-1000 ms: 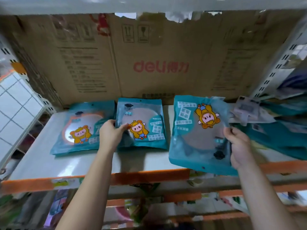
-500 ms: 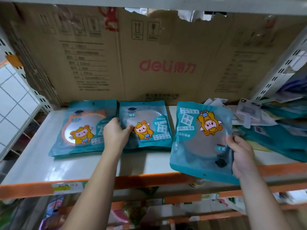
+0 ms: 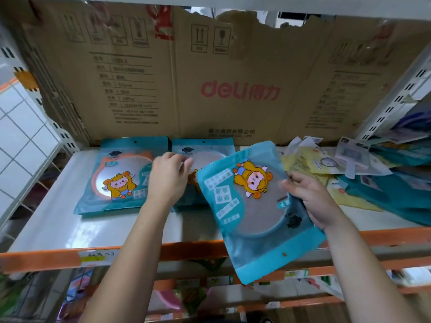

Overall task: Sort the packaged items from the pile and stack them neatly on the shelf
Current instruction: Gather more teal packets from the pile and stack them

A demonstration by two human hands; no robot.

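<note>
The right hand (image 3: 312, 201) grips a tilted teal plastic packet with a yellow cartoon figure (image 3: 251, 206) above the orange near edge of the white shelf (image 3: 46, 257). The left hand (image 3: 169, 180) rests on a matching flat packet (image 3: 205, 149). A third packet (image 3: 116, 178) lies just left of it. A jumbled pile of packets (image 3: 373, 183) sits at the right, with a brown cardboard box (image 3: 210, 66) behind.

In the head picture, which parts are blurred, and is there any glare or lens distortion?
Head view: the left hand and the print on the held packet are motion-smeared. Head view: soft glare lies on the white shelf. Head view: the right upright slants from the wide lens.
</note>
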